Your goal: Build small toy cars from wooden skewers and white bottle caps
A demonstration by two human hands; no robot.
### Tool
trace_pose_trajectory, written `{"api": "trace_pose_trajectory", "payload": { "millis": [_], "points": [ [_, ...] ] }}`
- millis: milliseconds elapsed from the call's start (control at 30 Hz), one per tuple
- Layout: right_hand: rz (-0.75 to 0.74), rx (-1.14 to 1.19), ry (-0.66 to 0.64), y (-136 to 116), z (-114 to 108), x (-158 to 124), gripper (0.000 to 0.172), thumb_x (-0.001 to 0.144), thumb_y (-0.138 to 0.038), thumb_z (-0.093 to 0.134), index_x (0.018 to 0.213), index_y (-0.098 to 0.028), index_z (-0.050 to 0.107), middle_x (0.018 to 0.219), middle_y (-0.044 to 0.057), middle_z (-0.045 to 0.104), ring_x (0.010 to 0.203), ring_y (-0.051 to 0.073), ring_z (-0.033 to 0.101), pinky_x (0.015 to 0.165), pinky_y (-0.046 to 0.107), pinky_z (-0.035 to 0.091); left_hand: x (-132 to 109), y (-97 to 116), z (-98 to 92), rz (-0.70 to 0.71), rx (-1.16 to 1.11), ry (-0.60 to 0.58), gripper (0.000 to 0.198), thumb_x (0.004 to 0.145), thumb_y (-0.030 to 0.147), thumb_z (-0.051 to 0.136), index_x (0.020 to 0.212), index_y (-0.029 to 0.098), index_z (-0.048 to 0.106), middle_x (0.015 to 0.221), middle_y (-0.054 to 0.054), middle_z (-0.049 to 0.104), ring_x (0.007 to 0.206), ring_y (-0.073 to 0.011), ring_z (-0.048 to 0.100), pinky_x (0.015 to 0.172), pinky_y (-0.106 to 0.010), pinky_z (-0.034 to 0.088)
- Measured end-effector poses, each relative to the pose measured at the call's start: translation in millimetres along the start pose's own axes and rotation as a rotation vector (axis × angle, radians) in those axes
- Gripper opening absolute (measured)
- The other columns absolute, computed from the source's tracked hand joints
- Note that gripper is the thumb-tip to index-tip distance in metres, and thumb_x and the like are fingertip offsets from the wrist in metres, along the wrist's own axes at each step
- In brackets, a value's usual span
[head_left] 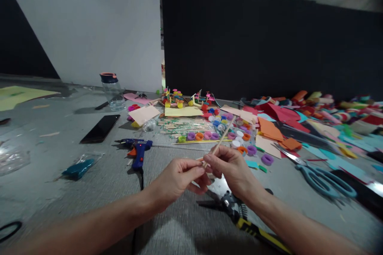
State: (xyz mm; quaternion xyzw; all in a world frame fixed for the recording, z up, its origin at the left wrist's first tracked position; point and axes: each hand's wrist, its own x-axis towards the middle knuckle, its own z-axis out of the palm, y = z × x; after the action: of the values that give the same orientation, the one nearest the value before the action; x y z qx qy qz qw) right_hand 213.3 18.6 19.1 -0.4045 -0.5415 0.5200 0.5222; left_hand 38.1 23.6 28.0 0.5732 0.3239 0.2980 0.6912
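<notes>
A thin wooden stick (223, 139) slants up and to the right, pinched near its lower end by my right hand (231, 167). My left hand (182, 177) meets it there, thumb and forefinger closed at the stick's lower tip. A short pale piece may lie between those left fingertips, but it is too small to make out. Below the hands rest pliers (229, 203) with yellow and black handles. To the left, a blue glue gun (140, 151) lies on the grey table (110, 195).
Behind the hands lie bundled sticks (182, 125), coloured rings (267, 159) and small assembled models (173, 99). Blue-handled scissors (317, 175) and coloured paper (269, 127) are at the right. A phone (100, 128), water bottle (112, 93) and teal packet (79, 168) stand or lie left.
</notes>
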Motion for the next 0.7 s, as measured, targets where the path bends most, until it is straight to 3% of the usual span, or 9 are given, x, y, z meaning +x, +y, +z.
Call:
{"api": "trace_pose_trajectory", "payload": {
  "millis": [167, 467, 700],
  "points": [
    [-0.012, -0.039, 0.031, 4.3, 0.5, -1.1, 0.04, 0.076, -0.051, 0.079, 0.062, -0.02, 0.059, 0.05, -0.006, 0.051, 0.044, 0.007, 0.034, 0.044, 0.025, 0.024, 0.5, -0.5, 0.1, 0.036, 0.028, 0.039, 0.026, 0.088, 0.036, 0.066, 0.089, 0.012, 0.077, 0.083, -0.006, 0.073, 0.07, -0.0124, 0.066, 0.07, -0.025, 0.055],
    [-0.034, -0.137, -0.054, -4.9, -4.1, -0.7, 0.036, 0.075, -0.051, 0.08, 0.067, -0.019, 0.069, 0.059, -0.001, 0.06, 0.05, 0.01, 0.042, 0.047, 0.025, 0.031, -0.8, -2.6, -5.0, 0.012, 0.026, 0.013, 0.033, 0.084, 0.044, 0.07, 0.088, 0.013, 0.079, 0.078, -0.006, 0.074, 0.067, -0.0128, 0.068, 0.069, -0.025, 0.055],
    [-0.084, -0.158, -0.032, 1.4, -2.6, -2.9, 0.038, 0.078, -0.053, 0.077, 0.064, -0.021, 0.062, 0.059, -0.002, 0.059, 0.053, 0.012, 0.047, 0.05, 0.027, 0.034, -0.6, -1.0, -3.8, 0.013, 0.077, 0.005, 0.037, 0.085, 0.047, 0.068, 0.09, 0.013, 0.08, 0.084, -0.009, 0.075, 0.073, -0.0147, 0.068, 0.07, -0.026, 0.055]
  ]
}}
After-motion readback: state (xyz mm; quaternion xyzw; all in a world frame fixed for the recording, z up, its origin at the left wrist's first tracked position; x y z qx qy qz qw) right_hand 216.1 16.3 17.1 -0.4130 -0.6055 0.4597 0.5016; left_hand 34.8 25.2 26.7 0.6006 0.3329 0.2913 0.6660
